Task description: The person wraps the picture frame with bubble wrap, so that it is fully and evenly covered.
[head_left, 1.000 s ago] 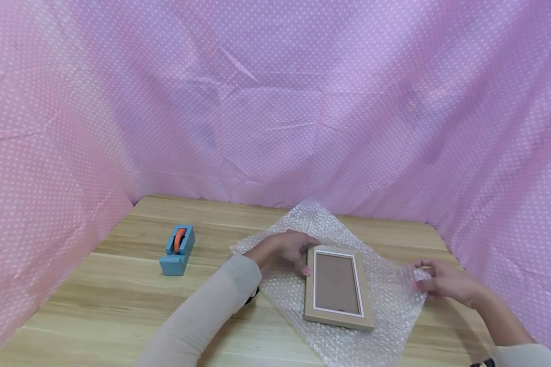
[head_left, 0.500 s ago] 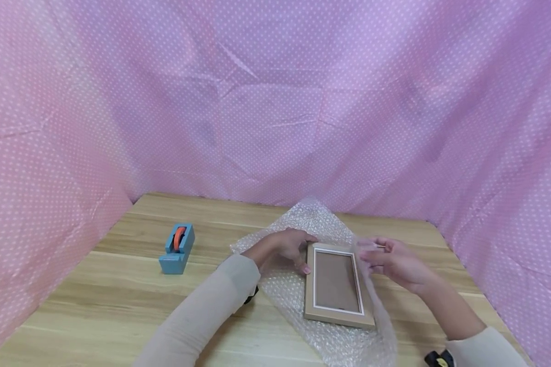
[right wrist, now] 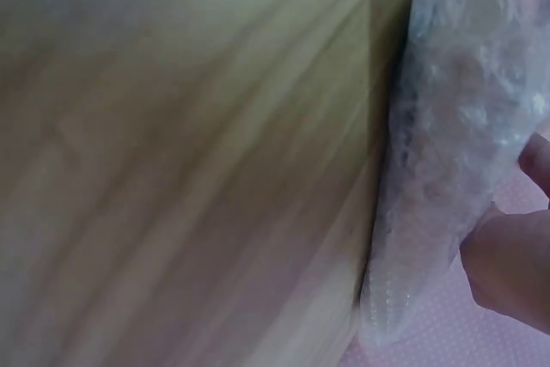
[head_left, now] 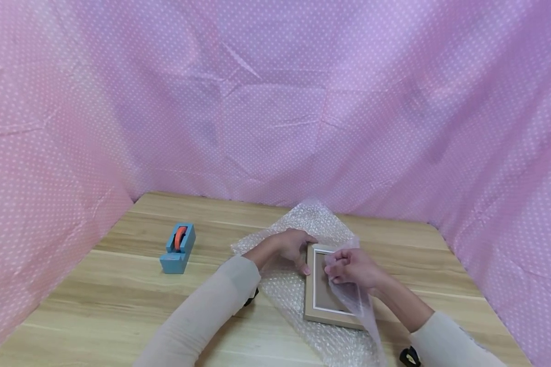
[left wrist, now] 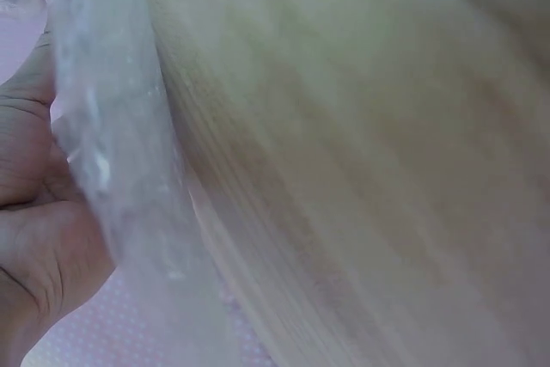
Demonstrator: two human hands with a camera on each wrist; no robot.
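Observation:
A tan picture frame (head_left: 320, 293) with a white inner border lies on a sheet of bubble wrap (head_left: 282, 300) set cornerwise on the table. My left hand (head_left: 294, 247) holds the frame at its upper left corner, thumb on the left side. Pinched in my right hand (head_left: 353, 267) is the sheet's right corner, folded across the frame and covering much of its right half. The left wrist view has part of the left hand (left wrist: 43, 238) behind bubble wrap (left wrist: 120, 126). In the right wrist view, the right hand (right wrist: 516, 264) shows at the edge beside bubble wrap (right wrist: 455, 126).
A blue tape dispenser (head_left: 177, 250) with an orange core stands on the left part of the wooden table (head_left: 96, 295). Pink dotted cloth (head_left: 275, 102) hangs around the back and sides of the table.
My right hand has carried the bubble wrap's right corner leftward, from beside the frame to over its middle. My left hand and the frame have stayed in place.

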